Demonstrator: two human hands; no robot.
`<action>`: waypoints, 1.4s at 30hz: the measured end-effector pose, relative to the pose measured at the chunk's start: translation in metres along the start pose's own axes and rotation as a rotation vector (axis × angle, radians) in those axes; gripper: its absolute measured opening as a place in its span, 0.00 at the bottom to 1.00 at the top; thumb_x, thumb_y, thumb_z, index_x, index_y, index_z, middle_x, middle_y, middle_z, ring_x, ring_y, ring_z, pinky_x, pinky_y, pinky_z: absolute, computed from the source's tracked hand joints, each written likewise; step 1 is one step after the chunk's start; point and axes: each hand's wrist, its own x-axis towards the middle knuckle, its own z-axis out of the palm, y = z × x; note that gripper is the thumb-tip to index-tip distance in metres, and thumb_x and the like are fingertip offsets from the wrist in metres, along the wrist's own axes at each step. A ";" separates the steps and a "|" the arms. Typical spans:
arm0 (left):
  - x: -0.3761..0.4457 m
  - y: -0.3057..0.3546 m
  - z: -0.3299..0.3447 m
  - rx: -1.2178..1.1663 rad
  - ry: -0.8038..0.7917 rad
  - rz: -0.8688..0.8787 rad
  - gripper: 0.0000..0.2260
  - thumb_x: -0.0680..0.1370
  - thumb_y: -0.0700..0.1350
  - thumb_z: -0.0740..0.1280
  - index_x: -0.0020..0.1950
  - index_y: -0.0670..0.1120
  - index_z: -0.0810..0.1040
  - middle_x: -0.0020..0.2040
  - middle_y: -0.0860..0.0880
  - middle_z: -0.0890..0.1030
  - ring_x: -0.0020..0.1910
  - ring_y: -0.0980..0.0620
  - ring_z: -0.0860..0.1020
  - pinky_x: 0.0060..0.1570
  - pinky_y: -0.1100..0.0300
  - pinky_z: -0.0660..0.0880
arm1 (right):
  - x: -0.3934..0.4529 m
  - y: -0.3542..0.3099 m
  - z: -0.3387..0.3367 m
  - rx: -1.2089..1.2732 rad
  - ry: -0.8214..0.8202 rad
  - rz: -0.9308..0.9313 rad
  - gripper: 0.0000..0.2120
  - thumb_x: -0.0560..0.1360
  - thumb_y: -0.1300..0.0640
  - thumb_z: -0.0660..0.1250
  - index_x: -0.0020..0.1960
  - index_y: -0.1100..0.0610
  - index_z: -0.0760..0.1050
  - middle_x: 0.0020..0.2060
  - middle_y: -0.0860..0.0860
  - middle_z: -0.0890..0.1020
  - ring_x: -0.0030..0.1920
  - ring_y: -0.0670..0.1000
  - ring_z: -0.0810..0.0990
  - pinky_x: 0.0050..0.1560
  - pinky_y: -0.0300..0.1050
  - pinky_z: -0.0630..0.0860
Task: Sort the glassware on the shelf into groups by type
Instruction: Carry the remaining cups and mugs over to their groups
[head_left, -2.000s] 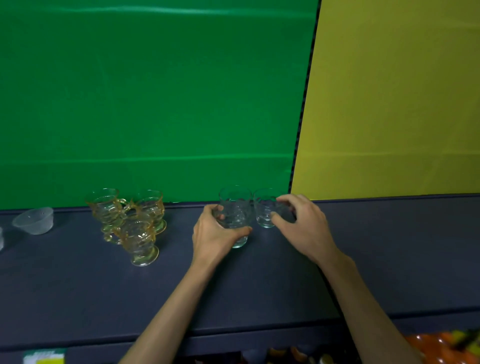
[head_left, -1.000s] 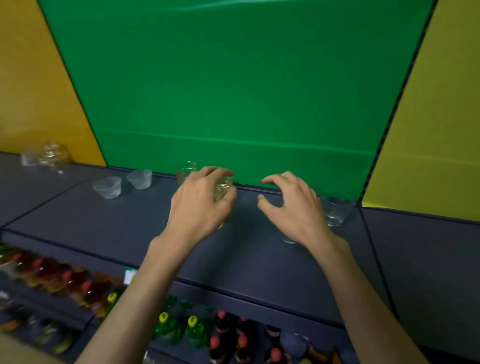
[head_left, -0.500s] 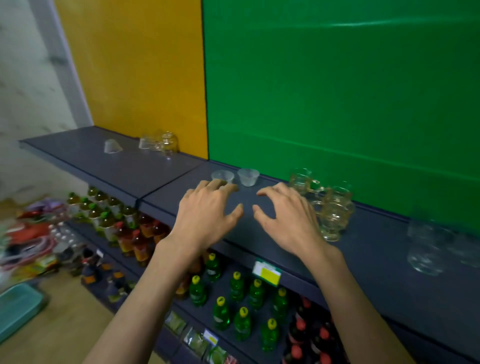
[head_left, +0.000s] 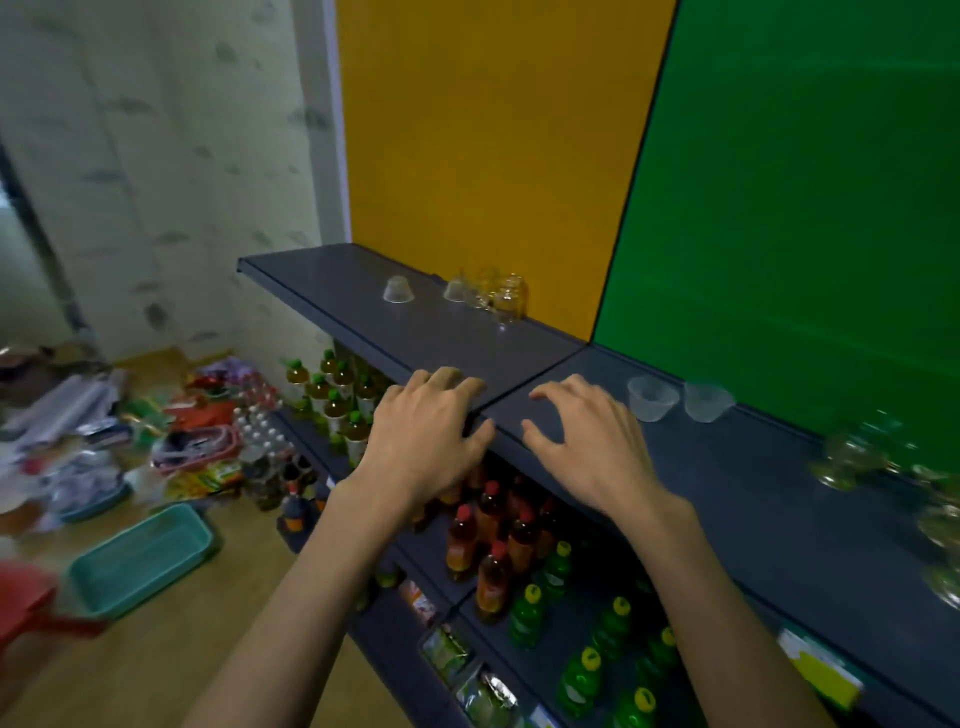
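Yellow and green wall panels back a dark matte shelf (head_left: 727, 499). Both the left hand (head_left: 423, 441) and right hand (head_left: 587, 441) hover above its front edge, fingers loosely spread, holding nothing, probably between picks. Two frosted translucent cups (head_left: 678, 400) sit at two o'clock; inverted clear cups and small jars (head_left: 467, 293) cluster at twelve; blurred amber-tinted stemmed glasses (head_left: 857, 457) stand at three.
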 end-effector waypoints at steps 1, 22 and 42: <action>0.003 -0.013 0.001 0.004 -0.004 -0.013 0.25 0.79 0.62 0.58 0.74 0.55 0.70 0.71 0.50 0.73 0.67 0.46 0.72 0.60 0.49 0.72 | 0.010 -0.008 0.007 0.024 -0.010 -0.011 0.20 0.79 0.41 0.61 0.68 0.47 0.72 0.63 0.48 0.76 0.63 0.53 0.74 0.59 0.52 0.72; 0.189 -0.253 0.037 0.119 -0.054 -0.090 0.24 0.80 0.64 0.56 0.74 0.59 0.66 0.73 0.52 0.70 0.69 0.49 0.70 0.62 0.50 0.71 | 0.304 -0.121 0.143 0.230 -0.030 -0.102 0.17 0.78 0.45 0.65 0.65 0.47 0.74 0.62 0.46 0.76 0.63 0.51 0.74 0.59 0.50 0.72; 0.336 -0.466 0.108 -0.067 -0.146 0.171 0.25 0.81 0.63 0.55 0.76 0.57 0.64 0.74 0.52 0.68 0.70 0.47 0.68 0.64 0.48 0.70 | 0.464 -0.210 0.235 0.025 0.026 0.194 0.14 0.78 0.47 0.65 0.63 0.48 0.76 0.59 0.46 0.76 0.59 0.51 0.76 0.46 0.44 0.65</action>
